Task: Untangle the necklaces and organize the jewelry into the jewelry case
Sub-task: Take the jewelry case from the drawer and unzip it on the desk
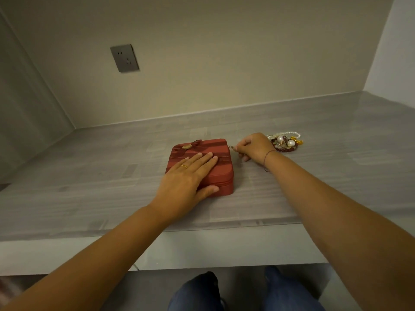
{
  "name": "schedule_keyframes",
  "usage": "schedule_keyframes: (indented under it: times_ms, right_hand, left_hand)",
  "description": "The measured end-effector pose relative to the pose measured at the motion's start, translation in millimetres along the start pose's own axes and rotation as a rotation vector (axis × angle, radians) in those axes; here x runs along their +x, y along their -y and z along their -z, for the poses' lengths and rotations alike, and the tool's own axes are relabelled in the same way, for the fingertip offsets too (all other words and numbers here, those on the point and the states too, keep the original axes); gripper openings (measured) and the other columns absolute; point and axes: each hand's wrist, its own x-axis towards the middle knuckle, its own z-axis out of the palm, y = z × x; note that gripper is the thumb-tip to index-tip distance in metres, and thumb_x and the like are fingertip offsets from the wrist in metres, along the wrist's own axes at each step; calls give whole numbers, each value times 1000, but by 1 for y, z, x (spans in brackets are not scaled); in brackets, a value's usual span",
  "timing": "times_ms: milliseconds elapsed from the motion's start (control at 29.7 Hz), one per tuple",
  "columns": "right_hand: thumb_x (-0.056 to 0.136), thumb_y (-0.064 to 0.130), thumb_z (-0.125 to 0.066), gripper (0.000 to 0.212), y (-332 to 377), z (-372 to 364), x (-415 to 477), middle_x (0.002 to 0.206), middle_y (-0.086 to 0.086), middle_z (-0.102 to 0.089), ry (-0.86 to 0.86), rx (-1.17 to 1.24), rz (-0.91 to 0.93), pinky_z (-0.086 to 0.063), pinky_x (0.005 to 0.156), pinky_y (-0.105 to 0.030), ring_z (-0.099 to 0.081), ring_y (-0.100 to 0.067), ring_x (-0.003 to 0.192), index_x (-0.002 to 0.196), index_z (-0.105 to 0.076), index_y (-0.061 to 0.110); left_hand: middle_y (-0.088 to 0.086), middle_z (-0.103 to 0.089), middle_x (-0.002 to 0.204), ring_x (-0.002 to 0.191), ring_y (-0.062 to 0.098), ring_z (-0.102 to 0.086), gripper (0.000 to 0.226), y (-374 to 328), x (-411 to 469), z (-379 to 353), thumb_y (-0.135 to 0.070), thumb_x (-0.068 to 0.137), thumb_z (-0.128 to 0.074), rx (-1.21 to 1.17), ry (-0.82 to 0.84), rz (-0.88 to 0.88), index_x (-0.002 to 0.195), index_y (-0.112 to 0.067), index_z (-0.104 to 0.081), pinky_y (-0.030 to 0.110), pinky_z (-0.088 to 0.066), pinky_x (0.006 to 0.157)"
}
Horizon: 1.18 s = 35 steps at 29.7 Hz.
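A red jewelry case [221, 144] lies closed on the grey counter, with a bow and a gold button on its lid. My left hand [188, 176] presses flat on the lid, fingers straight, thumb against the front side by the zipper line. My right hand [253, 147] is at the case's back right corner and pinches the small metal zipper pull [231, 147]. Just right of that hand lies a tangled heap of jewelry [285, 142]: white pearl strands, dark red beads, large pearls and gold pieces.
The grey counter [336, 176] sits in an alcove, with walls at the back and on both sides. A wall socket [124, 57] is on the back wall. The counter's front edge runs below my forearms, and my legs show under it.
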Motion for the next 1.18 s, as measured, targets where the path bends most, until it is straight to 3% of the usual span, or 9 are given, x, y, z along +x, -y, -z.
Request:
schedule_keyframes:
  times_ms: [101, 202, 303, 371, 573, 808, 977, 1112, 1179]
  right_hand:
    - [88, 21, -64, 31, 3, 7, -17, 92, -11, -67, 5, 60, 3, -55, 76, -33, -64, -15, 69, 112, -63, 1]
    - [85, 40, -63, 62, 12, 11, -53, 126, 0, -52, 120, 132, 70, -51, 89, -30, -59, -13, 103, 139, -40, 21]
    - [70, 44, -70, 96, 16, 4, -83, 145, 9, -28, 384, 203, 161, -38, 107, -30, -37, -9, 132, 148, -15, 34]
    - [65, 41, -78, 108, 15, -2, -86, 151, 11, -20, 454, 182, 202, -35, 110, -30, -30, -8, 137, 149, -9, 37]
    - [55, 52, -82, 108, 19, 1, -77, 150, 10, -31, 417, -4, 203, -34, 112, -36, -36, -7, 134, 146, -24, 39]
    - [55, 58, -76, 106, 38, 8, -76, 147, 16, -34, 360, -237, 223, -28, 111, -24, -33, -1, 133, 145, -26, 36]
    - [54, 59, -76, 101, 51, 15, -70, 141, 18, -41, 370, -249, 217, -33, 109, -24, -41, 1, 127, 143, -31, 36]
    - [55, 47, -82, 97, 53, 20, -64, 136, 21, -45, 416, -205, 226, -39, 105, -23, -47, 4, 120, 140, -36, 36]
    - [56, 45, -81, 89, 54, 21, -59, 131, 23, -49, 409, -192, 251, -41, 102, -21, -50, 5, 116, 136, -40, 39]
  left_hand:
    - [0, -39, 150, 139, 20, -36, 78, 12, -7, -1, -71, 87, -24, -93, -23, 36, 145, -22, -39, 34, -18, 114]
    - [-12, -24, 155, 142, 11, -24, 75, 32, -23, -1, -69, 84, -45, -454, -90, 248, 146, -28, -35, 33, -19, 115]
    - [-27, -26, 147, 133, -7, -32, 85, 47, -38, 2, -57, 76, -63, -1002, 64, 420, 149, -37, -23, 23, -31, 112]
    - [-26, -34, 144, 127, -9, -40, 90, 56, -40, 1, -42, 76, -71, -1153, 145, 417, 149, -42, -18, 18, -39, 106]
    - [-23, -14, 156, 141, 1, -24, 98, 77, -34, -4, -57, 65, -76, -1020, 208, 295, 146, -49, -20, 32, -30, 115]
    - [-25, -22, 151, 131, -13, -28, 92, 82, -29, 2, -45, 68, -78, -989, 180, 313, 144, -46, -26, 2, -32, 97]
    - [-25, -25, 150, 134, -4, -31, 101, 88, -20, 16, -72, 57, -71, -923, 232, 303, 144, -47, -27, 21, -33, 109]
    - [-22, -25, 152, 135, -2, -29, 108, 91, -11, 28, -87, 54, -55, -719, 262, 254, 147, -42, -25, 21, -27, 111]
    - [-26, -31, 146, 126, -5, -38, 97, 93, -6, 34, -84, 60, -52, -684, 246, 247, 145, -43, -28, 13, -30, 104]
